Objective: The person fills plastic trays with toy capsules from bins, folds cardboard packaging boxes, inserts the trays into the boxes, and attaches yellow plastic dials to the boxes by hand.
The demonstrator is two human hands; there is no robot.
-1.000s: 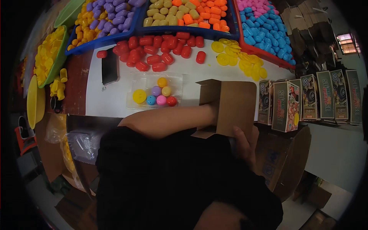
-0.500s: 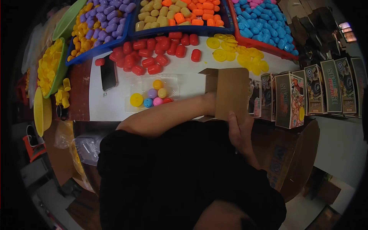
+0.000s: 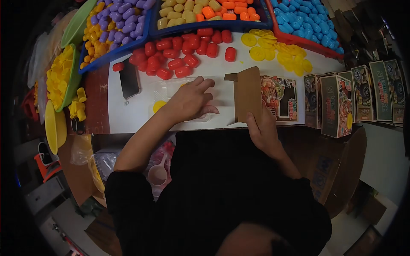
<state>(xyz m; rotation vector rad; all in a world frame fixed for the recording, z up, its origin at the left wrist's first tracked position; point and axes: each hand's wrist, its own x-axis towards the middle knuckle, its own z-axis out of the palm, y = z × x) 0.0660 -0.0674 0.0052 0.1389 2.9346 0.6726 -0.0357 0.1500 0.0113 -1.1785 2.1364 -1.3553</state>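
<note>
Probably light and stiff, the box (image 3: 248, 94) suits holding by its walls; the right hand (image 3: 264, 131) grips 1 edge. The left hand (image 3: 188, 101) covers the tray (image 3: 161, 89), its grasp hidden.

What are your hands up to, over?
Left hand over clear tray, blocking much of it from view. Right hand gripping open cardboard box. White tabletop between tray and box.
</note>
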